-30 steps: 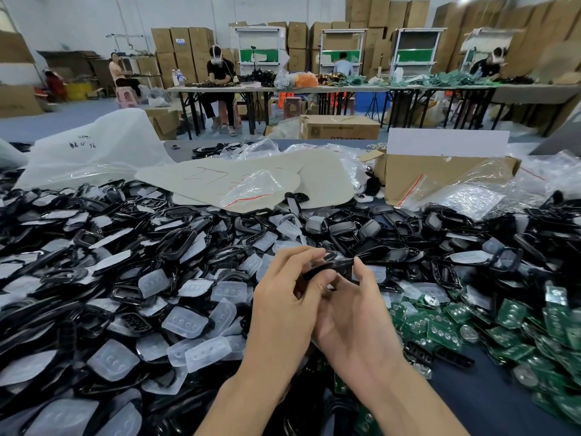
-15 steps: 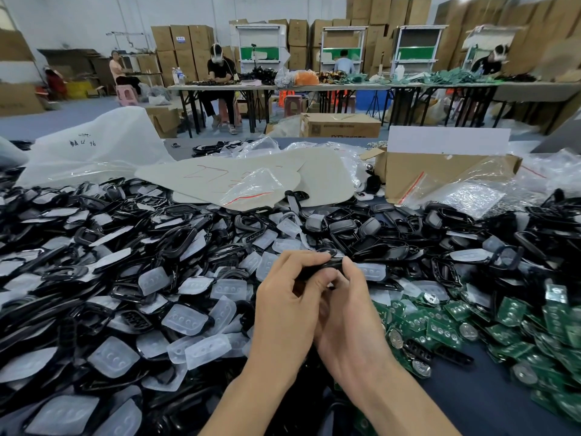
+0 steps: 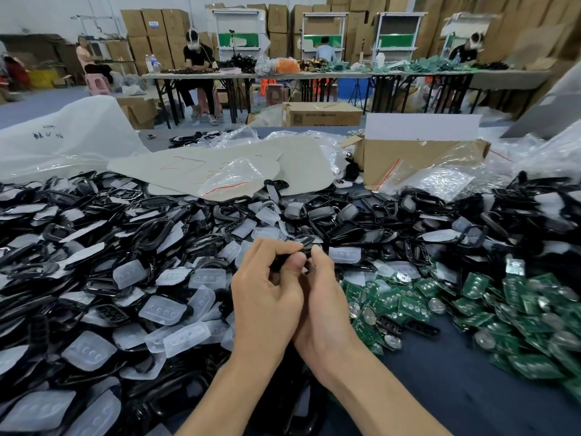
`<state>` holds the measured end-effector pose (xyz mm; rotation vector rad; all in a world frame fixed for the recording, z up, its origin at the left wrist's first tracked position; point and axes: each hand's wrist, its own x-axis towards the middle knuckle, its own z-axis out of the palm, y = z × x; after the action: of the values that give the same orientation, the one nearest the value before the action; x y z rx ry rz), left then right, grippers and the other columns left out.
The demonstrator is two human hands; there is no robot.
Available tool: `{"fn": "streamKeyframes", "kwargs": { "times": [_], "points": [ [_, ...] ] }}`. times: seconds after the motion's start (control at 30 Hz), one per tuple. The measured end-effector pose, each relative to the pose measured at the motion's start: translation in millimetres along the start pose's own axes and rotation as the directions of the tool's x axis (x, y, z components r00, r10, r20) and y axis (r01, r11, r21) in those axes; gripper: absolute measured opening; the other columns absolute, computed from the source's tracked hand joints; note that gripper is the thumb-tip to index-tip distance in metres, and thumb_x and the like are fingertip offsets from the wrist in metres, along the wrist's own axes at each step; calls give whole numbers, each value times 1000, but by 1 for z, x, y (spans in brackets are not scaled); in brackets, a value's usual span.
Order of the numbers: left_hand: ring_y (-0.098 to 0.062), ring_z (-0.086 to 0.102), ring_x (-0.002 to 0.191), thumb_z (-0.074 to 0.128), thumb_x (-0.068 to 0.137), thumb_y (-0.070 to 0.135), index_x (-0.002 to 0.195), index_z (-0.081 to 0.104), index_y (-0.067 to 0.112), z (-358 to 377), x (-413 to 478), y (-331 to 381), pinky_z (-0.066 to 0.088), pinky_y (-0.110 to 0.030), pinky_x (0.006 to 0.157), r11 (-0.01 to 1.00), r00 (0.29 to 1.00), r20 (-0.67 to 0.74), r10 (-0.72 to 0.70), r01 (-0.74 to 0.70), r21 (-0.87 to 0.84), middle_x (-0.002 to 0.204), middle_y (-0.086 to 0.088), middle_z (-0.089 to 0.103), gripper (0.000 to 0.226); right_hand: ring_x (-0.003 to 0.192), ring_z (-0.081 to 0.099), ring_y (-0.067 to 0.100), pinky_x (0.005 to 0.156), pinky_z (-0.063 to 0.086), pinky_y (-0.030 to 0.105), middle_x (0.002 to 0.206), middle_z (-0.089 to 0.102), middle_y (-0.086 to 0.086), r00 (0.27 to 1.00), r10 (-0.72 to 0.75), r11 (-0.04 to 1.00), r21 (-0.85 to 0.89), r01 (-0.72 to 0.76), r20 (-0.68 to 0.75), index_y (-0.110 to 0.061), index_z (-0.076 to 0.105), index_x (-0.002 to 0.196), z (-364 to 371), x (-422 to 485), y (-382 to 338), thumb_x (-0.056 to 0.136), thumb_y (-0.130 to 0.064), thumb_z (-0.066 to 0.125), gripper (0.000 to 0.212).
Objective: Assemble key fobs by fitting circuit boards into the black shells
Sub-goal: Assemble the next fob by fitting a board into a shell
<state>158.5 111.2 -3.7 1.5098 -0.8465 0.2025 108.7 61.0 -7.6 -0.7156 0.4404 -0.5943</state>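
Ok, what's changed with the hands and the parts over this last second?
The right hand slid left and closed against the left hand, so the gap between them is gone and their fingers bunch tighter over the black shell. Nothing was picked up or let go: both hands keep their grip on that shell. The loose shells and green circuit boards lie as before.

Bare tabletop (image 3: 440, 385) at lower right offers passage; heaped black shells (image 3: 94, 247) block left and front, circuit boards (image 3: 509, 313) the right.
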Motion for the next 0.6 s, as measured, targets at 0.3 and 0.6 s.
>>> {"fn": "streamKeyframes", "kwargs": {
  "times": [0.3, 0.6],
  "points": [
    [4, 65, 96, 64, 95, 15, 103, 63, 43, 14, -1, 42, 49, -9, 81, 995, 984, 180, 0, 18, -96, 99, 24, 70, 29, 90, 68, 8, 81, 56, 26, 95, 71, -3, 963, -264, 931, -274, 241, -49, -19, 66, 108, -2, -26, -46, 87, -55, 50, 45],
    [2, 67, 82, 67, 95, 28, 98, 68, 29, 100, -40, 175, 51, -12, 71, 924, 947, 320, 27, 99, -370, 88, 13, 73, 3, 92, 71, 12, 81, 59, 28, 99, 75, 4, 695, -665, 747, -287, 600, -275, -11, 66, 110, -52, -128, -141, 108, -33, 46, 30]
  ]
}}
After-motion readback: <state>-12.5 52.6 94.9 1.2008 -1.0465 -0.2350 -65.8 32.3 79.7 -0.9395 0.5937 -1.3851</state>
